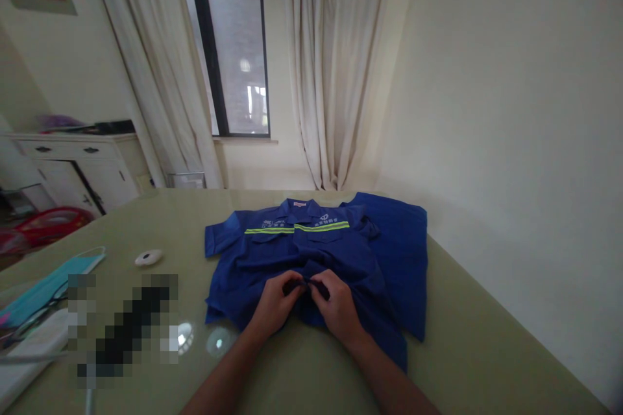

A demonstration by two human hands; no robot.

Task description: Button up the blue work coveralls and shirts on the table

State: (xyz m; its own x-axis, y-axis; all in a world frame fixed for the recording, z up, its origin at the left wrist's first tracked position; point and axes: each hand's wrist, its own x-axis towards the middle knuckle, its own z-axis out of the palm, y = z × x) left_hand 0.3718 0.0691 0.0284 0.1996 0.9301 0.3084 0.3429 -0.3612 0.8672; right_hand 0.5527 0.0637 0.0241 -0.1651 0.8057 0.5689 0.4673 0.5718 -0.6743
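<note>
A blue short-sleeved work shirt (272,253) lies front up on the table, its collar away from me. A yellow-green reflective stripe and white print run across its chest. My left hand (278,301) pinches the shirt's front near the lower middle. Close beside it, my right hand (335,301) also pinches the front cloth, and the fingertips of both hands nearly meet. The cloth is lifted and bunched there. Whether a button lies between the fingers is too small to tell. Another folded blue garment (409,259) lies partly under the shirt's right side.
On the table (302,376) at the left are a light blue face mask (58,285), a small white oval object (148,257), and a blurred-out dark object (129,331) with a cable. A wall (511,142) borders the table's right edge. Curtains (335,65) hang behind.
</note>
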